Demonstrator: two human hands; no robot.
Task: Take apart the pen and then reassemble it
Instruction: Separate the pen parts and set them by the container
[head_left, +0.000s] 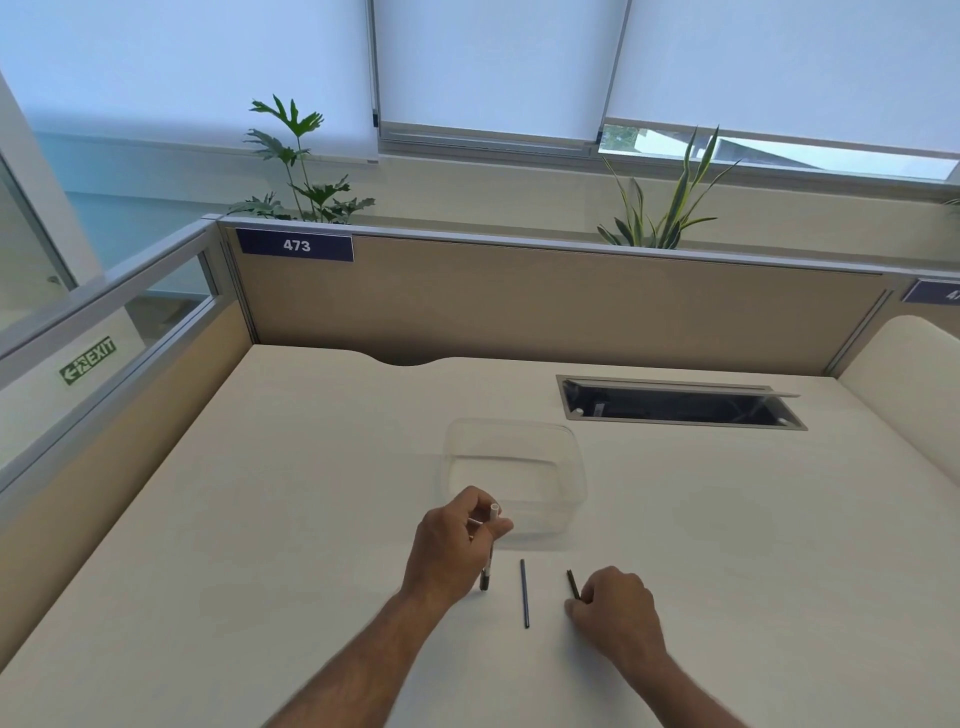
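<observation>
The pen lies in parts on the white desk (260, 519): its white barrel (489, 545) stands nearly upright, dark tip down on the desktop, pinched between the thumb and curled fingers of the left hand (452, 545). Just to its right a thin dark refill (524, 593) lies free on the desk, and beyond that a short dark piece (573, 584) sits under the closed fingertips of the right hand (618, 608), which rests knuckles-up. A clear plastic container (514, 475) stands just behind the left hand.
</observation>
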